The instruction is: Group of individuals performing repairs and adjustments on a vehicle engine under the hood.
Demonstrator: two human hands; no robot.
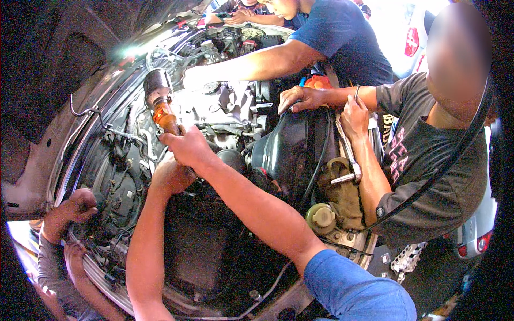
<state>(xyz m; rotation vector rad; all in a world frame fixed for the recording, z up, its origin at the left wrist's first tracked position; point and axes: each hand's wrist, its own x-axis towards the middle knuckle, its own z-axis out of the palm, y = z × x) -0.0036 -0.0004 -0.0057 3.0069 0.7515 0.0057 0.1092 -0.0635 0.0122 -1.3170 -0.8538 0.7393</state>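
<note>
My right hand (187,147) is closed on an orange, translucent cylindrical tool (163,112) with a wide dark head, tilted over the left side of the engine. My left hand (174,174) is just below and behind my right; its fingers are mostly hidden, so I cannot tell what they hold. Beyond the tool is a brightly lit metal engine (214,104). A black fluid reservoir or housing (284,155) lies to the right, and dark hoses (136,144) run beside my hands.
Co-workers lean in: one in blue (348,43), one in grey (439,171) holding a ratchet (348,174), another's hands (80,206) at lower left, more people (241,13) behind. The raised bonnet (48,80) overhangs left. A metal part (407,259) lies on the ground right.
</note>
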